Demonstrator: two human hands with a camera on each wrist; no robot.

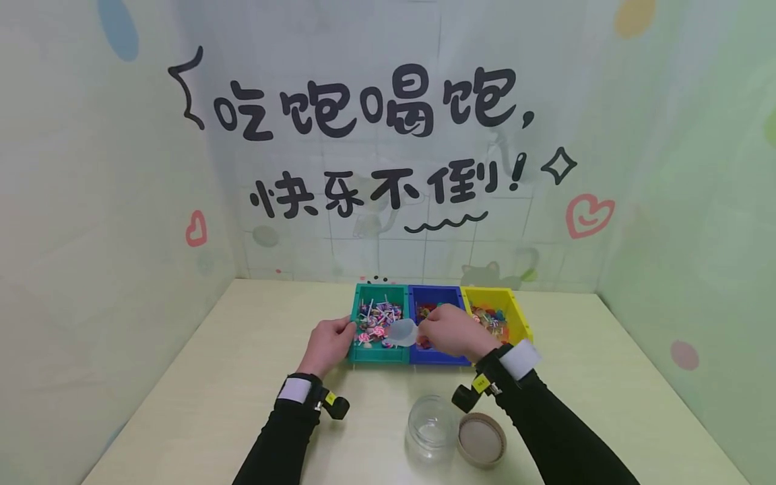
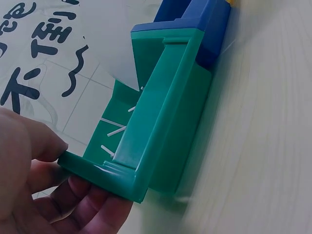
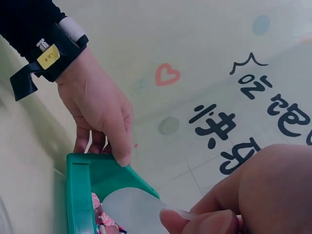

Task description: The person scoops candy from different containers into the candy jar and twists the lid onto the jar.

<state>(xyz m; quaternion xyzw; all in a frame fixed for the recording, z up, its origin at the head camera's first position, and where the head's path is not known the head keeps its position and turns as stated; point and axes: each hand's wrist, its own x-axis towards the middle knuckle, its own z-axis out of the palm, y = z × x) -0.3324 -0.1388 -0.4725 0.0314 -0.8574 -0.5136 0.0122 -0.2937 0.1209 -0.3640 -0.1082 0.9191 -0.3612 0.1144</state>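
Note:
At the left end of a row of bins, my left hand (image 1: 324,345) grips the side rim of the green bin (image 1: 380,359), thumb on top and fingers below the rim in the left wrist view. Inside lie many small lollipop-shaped pieces (image 1: 376,316) with white sticks. My right hand (image 1: 455,330) pinches the thin handle of a translucent white scoop (image 1: 401,333). The bowl of the scoop overlaps the pink swirled pieces near the front of the green bin. My right hand hangs over the blue bin (image 1: 442,359), hiding part of its contents.
Joined on the right is a yellow bin (image 1: 520,320) with small colourful pieces. Nearer me stand a clear jar (image 1: 432,431) and, beside it, a round brownish lid (image 1: 481,441). A printed curtain (image 1: 388,256) closes off the back and both sides of the table.

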